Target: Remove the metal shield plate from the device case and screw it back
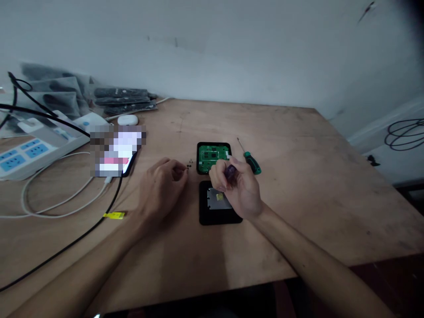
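A wooden table (314, 185) fills most of the view, its top scuffed and stained, its back edge against a plain pale wall (232, 48). The wall bears faint marks — a dark smudge (366, 11) near the top right. Right of the table a white ledge (380, 145) runs low along the wall, with a coil of black cable (406, 132) against it. Below the table's near edge the floor (410, 282) lies dark. The light is dim and soft.
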`<action>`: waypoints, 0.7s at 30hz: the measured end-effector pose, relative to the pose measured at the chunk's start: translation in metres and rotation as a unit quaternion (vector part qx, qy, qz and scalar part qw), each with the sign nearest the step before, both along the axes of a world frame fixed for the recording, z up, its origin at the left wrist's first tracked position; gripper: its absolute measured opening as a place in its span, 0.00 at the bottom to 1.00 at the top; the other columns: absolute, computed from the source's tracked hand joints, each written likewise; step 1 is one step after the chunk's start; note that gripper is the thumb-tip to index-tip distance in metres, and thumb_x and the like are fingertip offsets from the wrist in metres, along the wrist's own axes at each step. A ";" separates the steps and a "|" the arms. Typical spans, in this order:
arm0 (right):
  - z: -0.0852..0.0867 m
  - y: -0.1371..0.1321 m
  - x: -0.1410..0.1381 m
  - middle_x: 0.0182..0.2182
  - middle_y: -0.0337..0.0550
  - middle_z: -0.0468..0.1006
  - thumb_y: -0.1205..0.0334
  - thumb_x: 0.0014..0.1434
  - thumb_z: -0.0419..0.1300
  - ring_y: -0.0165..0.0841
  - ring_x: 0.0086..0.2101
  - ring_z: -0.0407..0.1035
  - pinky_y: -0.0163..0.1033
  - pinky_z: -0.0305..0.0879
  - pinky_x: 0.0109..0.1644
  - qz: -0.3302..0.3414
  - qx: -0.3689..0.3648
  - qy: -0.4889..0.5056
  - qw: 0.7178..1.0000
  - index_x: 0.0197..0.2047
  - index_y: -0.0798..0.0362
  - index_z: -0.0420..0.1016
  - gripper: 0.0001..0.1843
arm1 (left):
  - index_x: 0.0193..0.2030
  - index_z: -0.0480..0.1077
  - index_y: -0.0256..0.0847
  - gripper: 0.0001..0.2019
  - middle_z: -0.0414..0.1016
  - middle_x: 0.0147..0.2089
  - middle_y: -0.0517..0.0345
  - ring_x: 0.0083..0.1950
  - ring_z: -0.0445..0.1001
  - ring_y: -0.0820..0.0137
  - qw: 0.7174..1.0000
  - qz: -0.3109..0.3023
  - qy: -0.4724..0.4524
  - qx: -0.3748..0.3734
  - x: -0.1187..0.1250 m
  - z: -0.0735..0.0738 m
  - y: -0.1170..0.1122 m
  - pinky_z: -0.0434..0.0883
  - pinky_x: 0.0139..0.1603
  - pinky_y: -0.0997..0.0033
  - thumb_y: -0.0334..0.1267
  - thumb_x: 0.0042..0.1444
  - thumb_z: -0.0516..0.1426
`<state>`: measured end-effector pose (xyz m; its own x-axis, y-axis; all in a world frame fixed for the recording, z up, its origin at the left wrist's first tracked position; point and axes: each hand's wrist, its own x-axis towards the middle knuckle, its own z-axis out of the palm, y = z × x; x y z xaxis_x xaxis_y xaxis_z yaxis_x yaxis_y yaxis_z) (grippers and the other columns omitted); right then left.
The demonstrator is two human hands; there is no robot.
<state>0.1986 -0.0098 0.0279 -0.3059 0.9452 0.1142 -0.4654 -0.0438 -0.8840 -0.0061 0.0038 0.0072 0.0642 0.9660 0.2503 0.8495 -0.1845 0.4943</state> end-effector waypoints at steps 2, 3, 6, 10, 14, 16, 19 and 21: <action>-0.001 0.000 0.000 0.21 0.36 0.57 0.36 0.73 0.56 0.33 0.25 0.49 0.45 0.44 0.33 0.001 0.000 0.005 1.000 0.21 0.49 0.64 0.34 | 0.41 0.81 0.44 0.06 0.82 0.41 0.54 0.38 0.78 0.62 1.000 0.010 0.003 -0.004 0.000 0.000 0.000 0.66 0.38 0.61 0.40 0.67 0.62; -0.002 0.000 0.001 0.21 0.36 0.57 0.38 0.74 0.56 0.33 0.25 0.49 0.45 0.44 0.33 0.001 0.001 0.006 1.000 0.21 0.49 0.64 0.33 | 0.41 0.81 0.44 0.06 0.82 0.41 0.54 0.38 0.78 0.62 1.000 0.013 0.004 -0.005 0.001 0.000 0.000 0.66 0.38 0.61 0.40 0.66 0.62; -0.004 0.001 0.000 0.21 0.35 0.55 0.36 0.73 0.56 0.33 0.25 0.48 0.45 0.44 0.33 -0.001 0.001 0.003 1.000 0.21 0.49 0.64 0.34 | 0.41 0.81 0.43 0.06 0.83 0.42 0.53 0.39 0.78 0.61 1.000 0.012 0.001 -0.001 0.002 -0.002 0.000 0.67 0.39 0.60 0.39 0.66 0.62; -0.003 0.001 0.000 0.20 0.35 0.55 0.30 0.72 0.55 0.33 0.24 0.48 0.45 0.44 0.32 -0.004 0.001 -0.005 1.000 0.21 0.49 0.64 0.37 | 0.42 0.81 0.43 0.06 0.83 0.42 0.53 0.39 0.79 0.61 1.000 0.007 -0.006 0.007 0.002 -0.004 0.001 0.68 0.40 0.61 0.39 0.67 0.62; -0.003 0.001 0.000 0.21 0.35 0.56 0.29 0.73 0.54 0.32 0.24 0.49 0.45 0.45 0.32 -0.003 0.005 -0.008 1.000 0.21 0.49 0.64 0.38 | 0.42 0.81 0.43 0.06 0.83 0.41 0.54 0.38 0.78 0.63 1.000 -0.002 -0.013 0.005 0.002 -0.005 0.002 0.68 0.39 0.62 0.39 0.67 0.62; -0.002 0.001 0.000 0.21 0.36 0.56 0.30 0.73 0.55 0.32 0.25 0.49 0.45 0.45 0.32 -0.002 0.004 -0.006 1.000 0.21 0.49 0.64 0.37 | 0.43 0.82 0.43 0.06 0.82 0.41 0.54 0.38 0.78 0.63 1.000 0.001 -0.016 0.002 0.002 -0.005 0.001 0.68 0.39 0.62 0.38 0.67 0.62; -0.002 0.001 0.000 0.21 0.35 0.56 0.32 0.73 0.55 0.32 0.25 0.49 0.45 0.45 0.32 -0.004 0.006 -0.001 1.000 0.21 0.49 0.64 0.36 | 0.44 0.82 0.43 0.06 0.82 0.42 0.54 0.39 0.78 0.63 1.000 0.007 -0.013 -0.005 0.002 -0.004 0.001 0.68 0.40 0.61 0.39 0.68 0.62; -0.002 0.000 0.000 0.21 0.35 0.56 0.35 0.74 0.55 0.32 0.25 0.49 0.45 0.45 0.33 -0.002 0.006 0.002 1.000 0.21 0.49 0.63 0.35 | 0.43 0.82 0.43 0.06 0.82 0.42 0.54 0.39 0.78 0.62 1.000 0.013 -0.010 -0.006 0.002 -0.003 0.001 0.67 0.39 0.60 0.39 0.67 0.62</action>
<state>0.1987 -0.0095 0.0259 -0.3014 0.9450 0.1272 -0.4687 -0.0307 -0.8828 -0.0044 0.0049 0.0039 0.0345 0.9702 0.2397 0.8433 -0.1569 0.5140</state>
